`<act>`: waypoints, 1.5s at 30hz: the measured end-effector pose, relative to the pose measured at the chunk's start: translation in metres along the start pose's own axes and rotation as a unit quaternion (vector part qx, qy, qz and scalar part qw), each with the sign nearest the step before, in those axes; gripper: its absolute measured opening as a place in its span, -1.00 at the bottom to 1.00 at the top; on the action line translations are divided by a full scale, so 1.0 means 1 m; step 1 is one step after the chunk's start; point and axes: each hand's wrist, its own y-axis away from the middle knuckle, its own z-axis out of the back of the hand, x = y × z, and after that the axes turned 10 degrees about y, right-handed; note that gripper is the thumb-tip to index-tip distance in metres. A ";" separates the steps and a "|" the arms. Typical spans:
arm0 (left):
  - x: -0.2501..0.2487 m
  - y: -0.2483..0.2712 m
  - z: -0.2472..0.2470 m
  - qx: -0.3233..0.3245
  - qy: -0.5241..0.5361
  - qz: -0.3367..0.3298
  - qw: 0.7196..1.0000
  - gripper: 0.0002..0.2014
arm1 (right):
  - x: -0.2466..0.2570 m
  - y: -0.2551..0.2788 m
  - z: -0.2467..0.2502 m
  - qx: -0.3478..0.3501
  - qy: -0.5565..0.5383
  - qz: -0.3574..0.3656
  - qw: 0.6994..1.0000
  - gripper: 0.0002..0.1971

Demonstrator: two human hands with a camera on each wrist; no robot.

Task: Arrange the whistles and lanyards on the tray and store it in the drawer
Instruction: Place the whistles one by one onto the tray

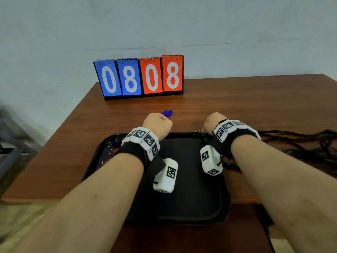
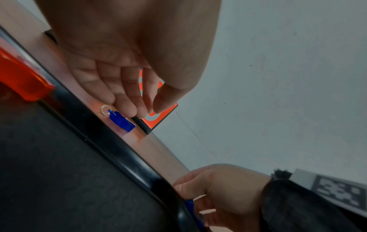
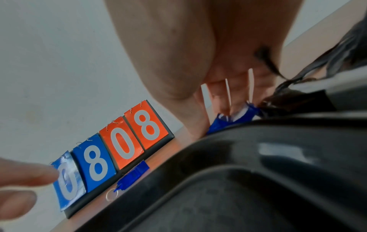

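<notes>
The black tray [image 1: 182, 212] lies in front of me on the wooden table. Just past its far rim my left hand [image 1: 158, 123] hovers with loose fingers over a blue whistle [image 1: 167, 113] with a metal ring that lies on the table; the left wrist view shows that hand [image 2: 145, 109] holding nothing above the whistle [image 2: 122, 120]. At the tray's far right corner my right hand [image 1: 212, 123] pinches a second blue whistle [image 3: 234, 119]. Red whistles [image 1: 113, 151] lie along the tray's left side. Black lanyards [image 1: 310, 143] are heaped on the table to the right.
A flip scoreboard [image 1: 139, 77] reading 08 08 stands at the back of the table against the wall. A dark cord [image 3: 266, 59] runs past my right palm toward the lanyard heap. The tray's near edge overhangs the table's front edge.
</notes>
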 end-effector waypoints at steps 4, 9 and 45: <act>0.000 -0.001 -0.005 -0.004 -0.006 0.003 1.000 -0.78 | 0.005 -0.002 -0.002 -0.013 0.082 0.005 0.997 -0.80; 0.000 -0.004 -0.009 -0.004 -0.009 0.008 1.000 -0.79 | -0.003 0.003 0.003 -0.013 0.056 0.026 0.998 -0.80; -0.057 0.032 -0.140 0.143 -0.319 0.003 0.937 -0.74 | -0.107 0.040 0.047 -0.110 -0.159 0.076 0.978 -0.79</act>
